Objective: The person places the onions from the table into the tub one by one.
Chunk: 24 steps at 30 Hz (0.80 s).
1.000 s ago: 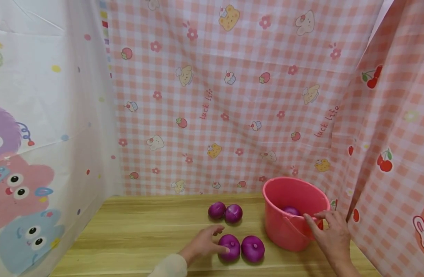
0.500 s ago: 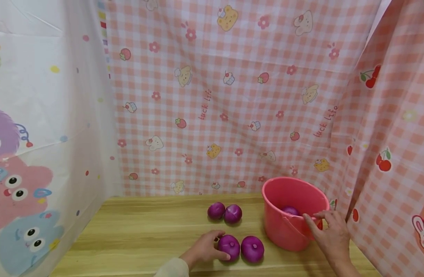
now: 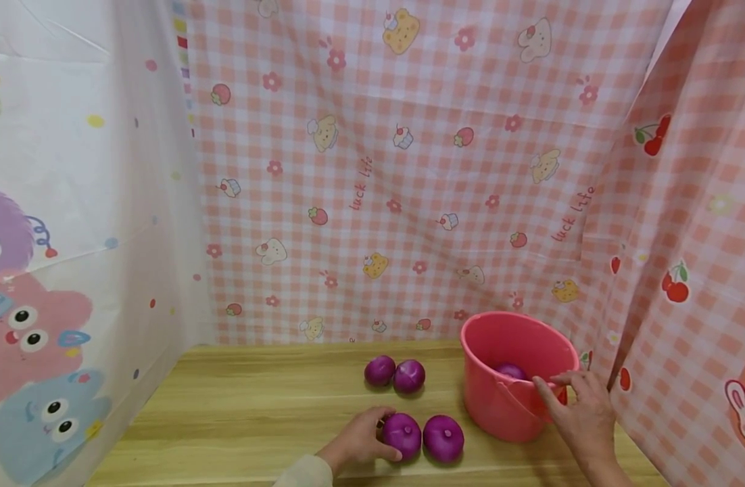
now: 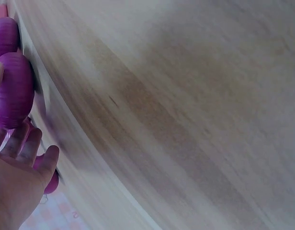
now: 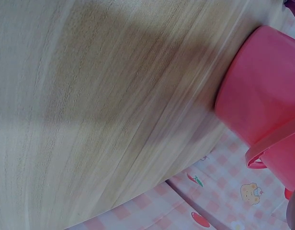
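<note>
In the head view, the left hand (image 3: 363,436) curves round the left side of a purple onion (image 3: 401,437), thumb at its front and fingers behind. The left wrist view shows this onion (image 4: 14,91) between the thumb and the fingers of the hand (image 4: 18,182). Just right of it sits another onion (image 3: 443,439). The right hand (image 3: 582,416) pinches the near right rim of a pink bucket (image 3: 500,406), which has an onion (image 3: 511,370) inside. Only a bit of that hand shows in the right wrist view, beside the bucket (image 5: 262,86).
Two more onions (image 3: 380,371) stand side by side farther back on the wooden table (image 3: 245,406). A checked cloth (image 3: 372,169) hangs behind the table and on the right, and a white printed sheet (image 3: 135,237) hangs on the left.
The left hand has shifted slightly right and its fingers and thumb have closed in round the front left onion. The right hand has stayed on the bucket's rim.
</note>
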Available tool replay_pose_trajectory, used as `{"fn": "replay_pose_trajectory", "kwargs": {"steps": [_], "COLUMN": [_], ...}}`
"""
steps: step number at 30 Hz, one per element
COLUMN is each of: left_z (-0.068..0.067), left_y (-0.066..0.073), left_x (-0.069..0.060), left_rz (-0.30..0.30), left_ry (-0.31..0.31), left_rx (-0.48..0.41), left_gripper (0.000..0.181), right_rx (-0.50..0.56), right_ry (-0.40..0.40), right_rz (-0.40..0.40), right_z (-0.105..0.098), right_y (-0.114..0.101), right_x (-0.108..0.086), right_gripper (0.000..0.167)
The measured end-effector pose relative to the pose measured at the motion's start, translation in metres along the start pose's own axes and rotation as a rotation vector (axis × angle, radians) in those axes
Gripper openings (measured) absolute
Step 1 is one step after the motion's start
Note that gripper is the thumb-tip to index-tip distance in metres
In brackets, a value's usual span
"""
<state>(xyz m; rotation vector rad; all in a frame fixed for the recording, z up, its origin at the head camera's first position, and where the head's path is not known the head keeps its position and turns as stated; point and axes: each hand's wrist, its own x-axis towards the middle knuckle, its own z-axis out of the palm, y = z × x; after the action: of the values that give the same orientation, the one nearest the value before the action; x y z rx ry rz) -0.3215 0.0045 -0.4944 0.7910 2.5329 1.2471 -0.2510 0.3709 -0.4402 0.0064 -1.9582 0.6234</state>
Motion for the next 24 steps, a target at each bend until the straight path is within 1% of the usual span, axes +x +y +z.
{"fn": "replay_pose_trajectory", "kwargs": {"steps": [5, 8, 12, 17, 24], "left_z": [0.0004, 0.0008, 0.0017, 0.0028, 0.0008], "left_y": [0.0010, 0.0000, -0.0020, -0.0030, -0.0041], "left_x": [-0.0002, -0.0001, 0.0004, 0.0013, 0.0015], "left_rz": [-0.017, -0.011, -0.001, -0.005, -0.015], "left_ry": [0.003, 0.005, 0.008, 0.018, 0.016], "left_rx": [-0.012, -0.002, 0.010, 0.011, -0.002], "left_gripper": [0.070, 0.070, 0.069, 0.069, 0.062], "right_rx": [-0.027, -0.035, -0.026, -0.013, -0.023], "right_ry": [-0.027, -0.034, -0.025, -0.007, -0.016], "right_rz": [0.043, 0.052, 0.034, 0.012, 0.026], "right_z": [-0.0014, -0.0013, -0.0007, -0.0004, -0.0009], "right_y": [-0.0024, -0.0028, -0.0015, 0.0001, -0.0002], "right_x": [-0.0002, -0.0001, -0.0001, -0.0003, -0.0010], "right_gripper": [0.027, 0.027, 0.028, 0.028, 0.028]}}
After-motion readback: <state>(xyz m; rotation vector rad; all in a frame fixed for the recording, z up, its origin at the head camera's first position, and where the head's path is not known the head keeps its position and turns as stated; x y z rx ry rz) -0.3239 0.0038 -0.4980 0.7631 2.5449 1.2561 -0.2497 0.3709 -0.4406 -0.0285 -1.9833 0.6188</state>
